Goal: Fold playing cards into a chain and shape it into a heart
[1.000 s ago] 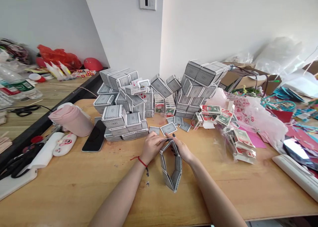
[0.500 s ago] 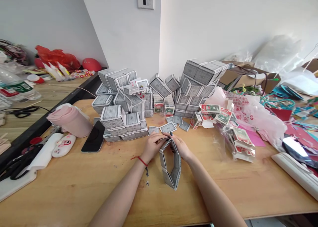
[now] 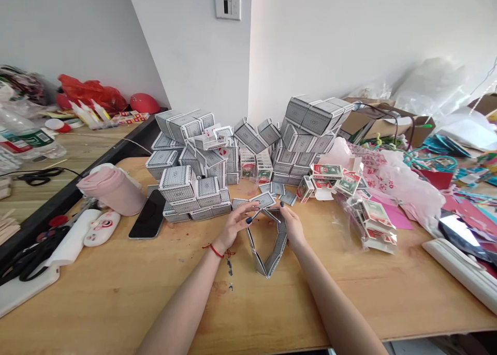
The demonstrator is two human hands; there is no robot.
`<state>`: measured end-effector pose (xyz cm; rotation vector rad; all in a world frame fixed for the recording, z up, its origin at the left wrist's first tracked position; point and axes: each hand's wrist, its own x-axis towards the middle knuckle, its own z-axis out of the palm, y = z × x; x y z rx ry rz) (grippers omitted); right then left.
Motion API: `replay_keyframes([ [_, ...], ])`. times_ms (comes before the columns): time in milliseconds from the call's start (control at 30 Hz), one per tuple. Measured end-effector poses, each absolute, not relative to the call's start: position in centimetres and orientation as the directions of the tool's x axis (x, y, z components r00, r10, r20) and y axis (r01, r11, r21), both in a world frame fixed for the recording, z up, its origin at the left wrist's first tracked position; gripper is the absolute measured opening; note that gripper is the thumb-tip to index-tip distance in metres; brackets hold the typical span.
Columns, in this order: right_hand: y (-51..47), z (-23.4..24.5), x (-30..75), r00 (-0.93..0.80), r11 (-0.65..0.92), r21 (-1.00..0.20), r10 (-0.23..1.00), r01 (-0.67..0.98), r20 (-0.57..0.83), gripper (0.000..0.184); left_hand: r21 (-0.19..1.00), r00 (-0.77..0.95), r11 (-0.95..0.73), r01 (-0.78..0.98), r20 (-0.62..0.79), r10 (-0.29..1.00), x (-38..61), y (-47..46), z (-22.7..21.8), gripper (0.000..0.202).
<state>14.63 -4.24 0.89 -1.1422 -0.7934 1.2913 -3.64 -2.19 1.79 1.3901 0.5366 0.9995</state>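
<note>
Between my hands is a loop of linked grey-backed playing cards (image 3: 276, 251), standing on edge with a pointed near end. My left hand (image 3: 233, 226) pinches a card at the far left of the loop, thumb and fingers around it. On the other side, my right hand (image 3: 292, 227) grips the far right corner, most of its fingers hidden behind the cards. Two card ends cross at the far end of the loop. Just beyond my hands lie several loose playing cards (image 3: 264, 200).
Folded-card blocks stand stacked at the left (image 3: 177, 183) and right (image 3: 319, 114). Opened card boxes (image 3: 375, 215) and a pink-white plastic bag (image 3: 411, 176) lie to the right. A phone (image 3: 146, 215), pink roll (image 3: 112, 189) and black-handled scissors (image 3: 42, 256) are at left.
My hands have moved apart, and the far end of the loop has widened, with its card ends now crossing. The loop's near tip has shifted slightly away from me.
</note>
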Motion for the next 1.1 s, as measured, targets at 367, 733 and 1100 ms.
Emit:
replay_keyframes([
  [367, -4.4, 0.9, 15.2, 0.054, -0.061, -0.968, 0.996, -0.244, -0.076, 0.031, 0.963, 0.418, -0.191, -0.192, 0.257, 0.871, -3.6, -2.1, 1.8, 0.056],
  [733, -4.8, 0.5, 14.5, 0.09, 0.17, -0.969, 0.984, -0.178, 0.156, 0.026, 0.934, 0.195, -0.356, 0.025, 0.345, 0.918, -3.2, -2.1, 1.1, 0.029],
  [1100, -4.7, 0.0, 15.4, 0.169, 0.085, -0.992, 0.983, -0.097, 0.067, 0.026, 0.961, 0.047, -0.209, 0.184, 0.203, 0.978, -3.1, -1.8, 1.2, 0.016],
])
